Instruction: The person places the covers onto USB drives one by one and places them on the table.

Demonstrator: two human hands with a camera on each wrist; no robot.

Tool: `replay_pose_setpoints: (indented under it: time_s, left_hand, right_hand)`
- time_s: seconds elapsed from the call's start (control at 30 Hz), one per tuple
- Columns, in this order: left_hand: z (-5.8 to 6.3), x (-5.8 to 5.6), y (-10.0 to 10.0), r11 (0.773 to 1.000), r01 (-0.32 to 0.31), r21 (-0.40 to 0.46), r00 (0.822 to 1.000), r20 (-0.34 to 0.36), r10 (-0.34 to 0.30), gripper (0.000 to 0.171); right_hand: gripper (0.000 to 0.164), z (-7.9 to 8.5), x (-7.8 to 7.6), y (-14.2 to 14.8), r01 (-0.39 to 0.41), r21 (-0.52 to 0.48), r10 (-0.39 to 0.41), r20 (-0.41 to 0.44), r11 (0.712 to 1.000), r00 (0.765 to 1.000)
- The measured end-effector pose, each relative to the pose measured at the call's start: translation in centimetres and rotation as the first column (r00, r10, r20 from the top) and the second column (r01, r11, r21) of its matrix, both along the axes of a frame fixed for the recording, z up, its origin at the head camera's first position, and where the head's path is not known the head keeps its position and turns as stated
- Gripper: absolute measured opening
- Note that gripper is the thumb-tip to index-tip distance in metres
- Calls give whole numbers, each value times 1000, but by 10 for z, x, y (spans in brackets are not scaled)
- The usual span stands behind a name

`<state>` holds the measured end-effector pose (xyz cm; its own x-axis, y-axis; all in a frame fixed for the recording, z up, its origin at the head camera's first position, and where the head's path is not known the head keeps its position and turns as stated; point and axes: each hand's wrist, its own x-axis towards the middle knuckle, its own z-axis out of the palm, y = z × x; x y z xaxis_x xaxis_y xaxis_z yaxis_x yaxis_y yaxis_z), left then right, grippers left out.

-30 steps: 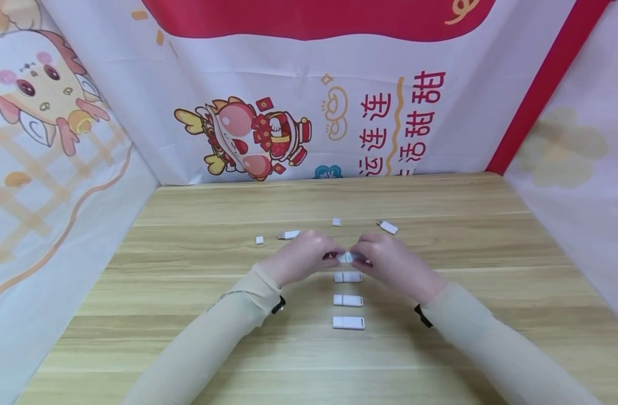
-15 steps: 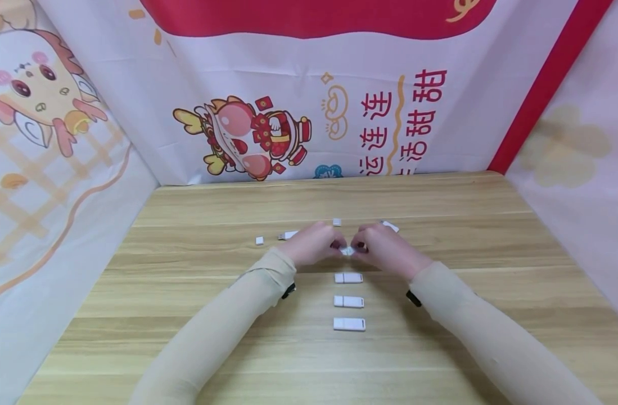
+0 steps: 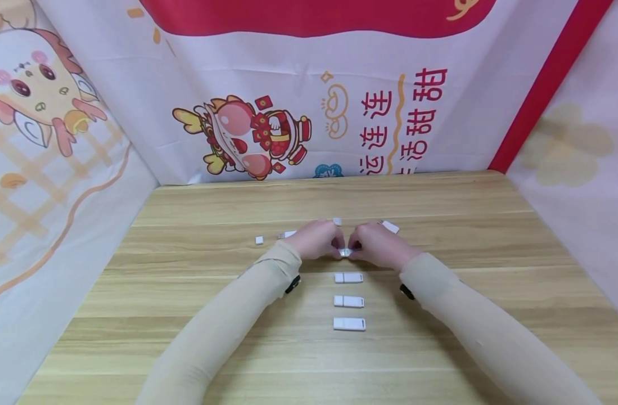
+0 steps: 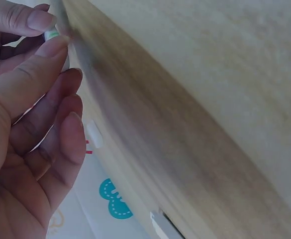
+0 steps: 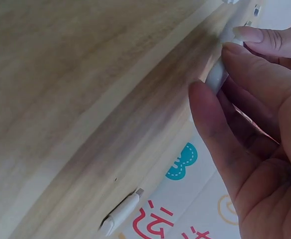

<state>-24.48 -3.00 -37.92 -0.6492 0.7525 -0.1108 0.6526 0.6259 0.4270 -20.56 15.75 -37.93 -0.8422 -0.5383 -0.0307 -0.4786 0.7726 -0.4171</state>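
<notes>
Near the middle of the table, both hands hold one small white USB flash drive [image 3: 345, 252] between them. My left hand [image 3: 315, 240] pinches its left end with thumb and fingertips. Its right end is gripped by my right hand [image 3: 382, 246]; the right wrist view shows the white body [image 5: 216, 77] between thumb and fingers. Fingertips cover most of the drive, so I cannot tell how cap and body meet. Three capped flash drives lie in a column nearer me: the top one [image 3: 348, 278], the middle one [image 3: 348, 301] and the lowest one [image 3: 349, 324].
Beyond the hands lie two uncapped flash drives, one on the left [image 3: 287, 234] partly behind the left hand, one on the right [image 3: 391, 226]. A loose cap [image 3: 259, 241] is at far left, another cap [image 3: 337, 221] behind the hands. A printed cloth [image 3: 288, 62] rises behind the table [image 3: 187, 270].
Both hands have shifted slightly toward the back of the table with the held drive, and their fingers have come nearer each other. The three drives in the column stay put.
</notes>
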Motion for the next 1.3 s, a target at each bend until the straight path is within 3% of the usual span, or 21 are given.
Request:
replay_pose_setpoints:
  time_s: [0.27, 0.53, 0.93, 1.3]
  left_hand:
    - [-4, -5, 3, 1000, -3, -25, 999, 46, 4, 9]
    - [-6, -6, 3, 999, -15, -31, 1000, 2, 15, 6]
    - [-7, 1, 12, 998, -57, 0, 994, -90, 57, 7]
    - [-6, 0, 10, 997, -73, -19, 996, -57, 72, 8]
  right_hand:
    - [6, -3, -5, -5, 11, 36, -13, 52, 999, 999]
    - [12, -5, -10, -13, 29, 26, -29, 28, 999, 999]
    - [15, 5, -9, -13, 120, 56, -125, 98, 991, 987]
    - [16, 1, -13, -15, 117, 41, -121, 115, 992, 986]
